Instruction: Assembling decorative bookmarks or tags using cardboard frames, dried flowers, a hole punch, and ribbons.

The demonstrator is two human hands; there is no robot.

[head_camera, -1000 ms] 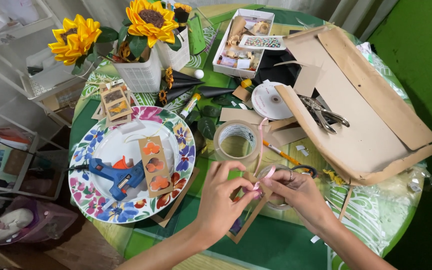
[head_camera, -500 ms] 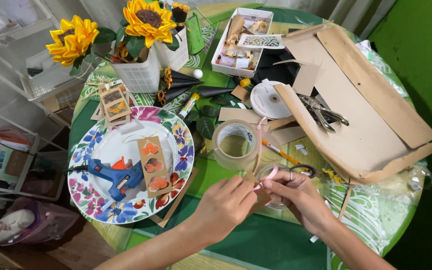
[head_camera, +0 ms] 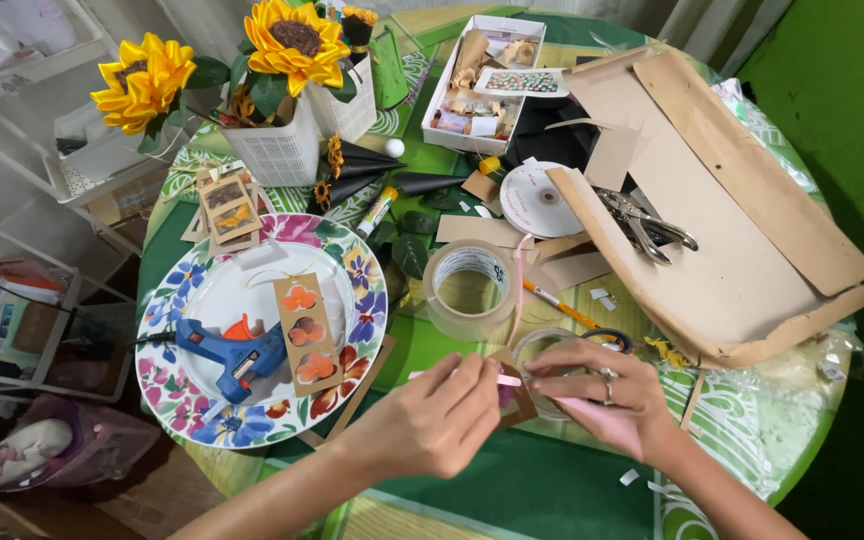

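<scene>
Here, both hands meet just in front of the big roll of clear packing tape [head_camera: 468,290], which serves as the landmark. The left hand [head_camera: 432,420] and the right hand [head_camera: 597,390] each pinch a thin pink satin ribbon [head_camera: 508,380] between thumb and fingertips, so both grips are closed on it. Under the fingers lies a small brown cardboard tag [head_camera: 520,400], only partly visible; how the ribbon joins it cannot be told. A free length of the ribbon rises past the tape roll's right side.

The ribbon looks very light, limp and slick, so it would probably slide out of a loose hold; a firm fingertip pinch close to the tag seems the sensible place. The tag looks stiff but easily creased, best held by its edges.

Left of the tape roll sits a round flower-painted plate [head_camera: 352,268] carrying a blue hot-glue gun [head_camera: 232,352] and a tall brown tag with orange flower cut-outs [head_camera: 306,332]. Behind it stands a white spool of ribbon [head_camera: 540,198], and to its right a flattened brown cardboard box [head_camera: 742,250]. All rest on the green-clothed round surface [head_camera: 512,500].
</scene>
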